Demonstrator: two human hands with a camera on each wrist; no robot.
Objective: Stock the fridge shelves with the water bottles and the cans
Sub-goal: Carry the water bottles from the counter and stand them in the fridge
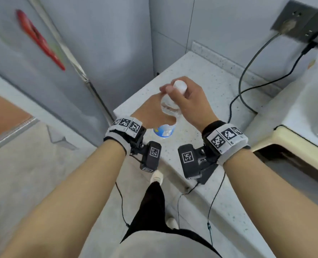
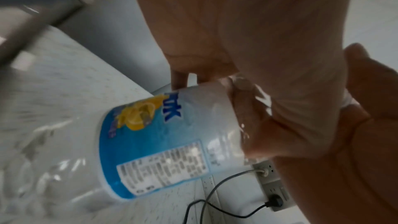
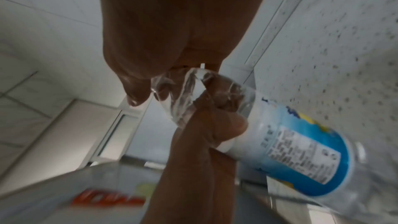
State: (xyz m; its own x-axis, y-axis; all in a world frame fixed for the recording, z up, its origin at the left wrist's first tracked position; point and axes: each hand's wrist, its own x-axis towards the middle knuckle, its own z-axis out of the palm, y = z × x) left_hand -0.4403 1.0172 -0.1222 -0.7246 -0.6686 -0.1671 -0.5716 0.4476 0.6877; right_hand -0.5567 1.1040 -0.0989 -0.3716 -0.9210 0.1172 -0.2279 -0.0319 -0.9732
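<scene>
At nine o'clock stands the closed fridge (image 1: 42,75); toward centre, the left hand (image 1: 150,110) curls round the shoulder of the water bottle (image 1: 164,130), which hangs cap-up above the counter (image 1: 206,86). At one o'clock of it the right hand (image 1: 188,101) pinches the neck beneath the cap; the left hand is nearer the fridge

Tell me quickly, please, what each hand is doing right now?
Left hand: closed around the water bottle, at its clear upper body.
Right hand: closed around the same bottle's neck, below the white cap.

Fridge (image 1: 42,75) left of counter (image 1: 201,75); cables (image 1: 247,86) on counter
</scene>
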